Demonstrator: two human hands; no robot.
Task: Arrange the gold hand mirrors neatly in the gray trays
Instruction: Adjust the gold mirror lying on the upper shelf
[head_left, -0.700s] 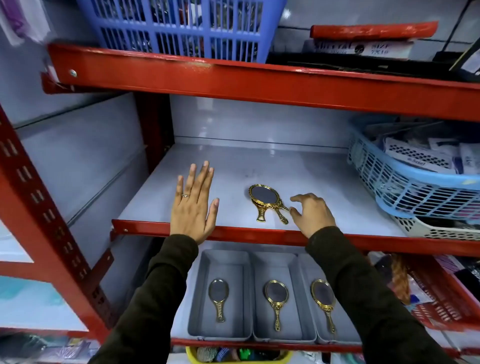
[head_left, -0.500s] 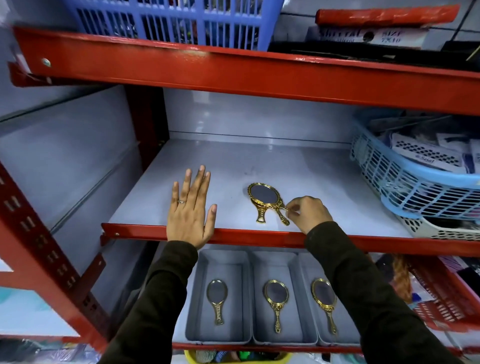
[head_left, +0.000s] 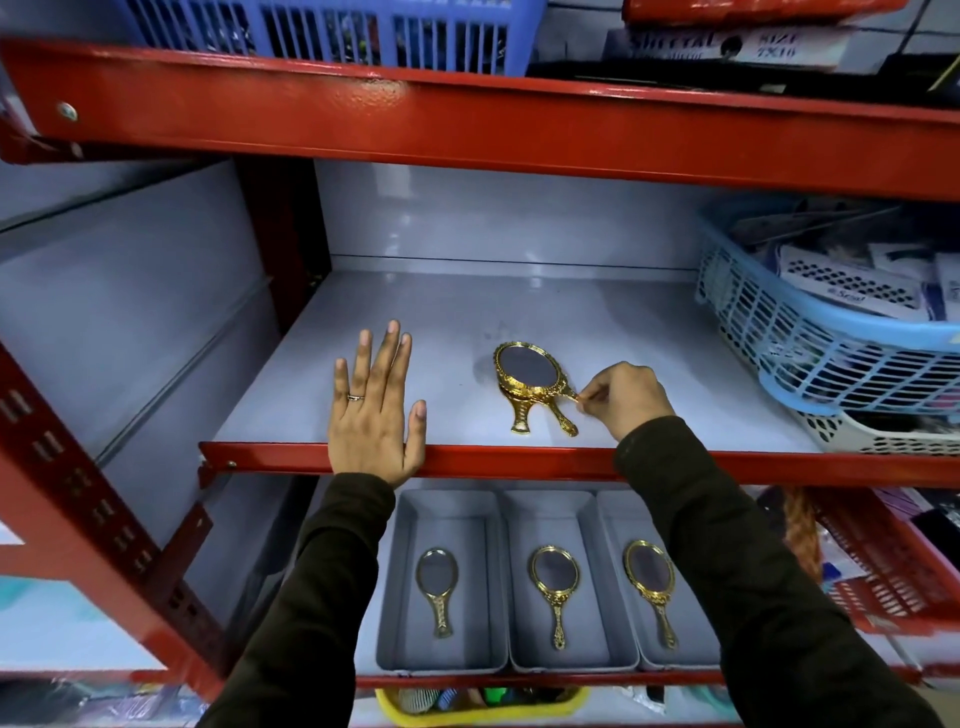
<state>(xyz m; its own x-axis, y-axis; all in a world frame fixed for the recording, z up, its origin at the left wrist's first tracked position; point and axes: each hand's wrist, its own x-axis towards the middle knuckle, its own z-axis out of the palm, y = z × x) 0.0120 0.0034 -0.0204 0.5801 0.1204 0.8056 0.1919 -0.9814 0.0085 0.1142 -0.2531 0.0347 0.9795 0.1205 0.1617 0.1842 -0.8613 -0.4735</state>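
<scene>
On the pale gray shelf framed in red, two gold hand mirrors lie stacked near the front edge, glass up, their handles fanning out toward the person. Right hand is curled with thumb and fingertips pinched on the side of the upper mirror's handle, where it meets the oval frame. Left hand lies flat and open on the shelf to the left of the stack, fingers spread, a ring on one finger, its heel over the red front lip; it touches no mirror. Both arms wear dark sleeves.

Below, on the next shelf down, three gray trays sit side by side, touching. Each holds one mirror lying lengthwise, handle toward the person: one in the left tray, one in the middle tray, one in the right tray.

At the right end of the upper shelf stands a light blue basket of packets, and a darker blue basket sits on the shelf above.
</scene>
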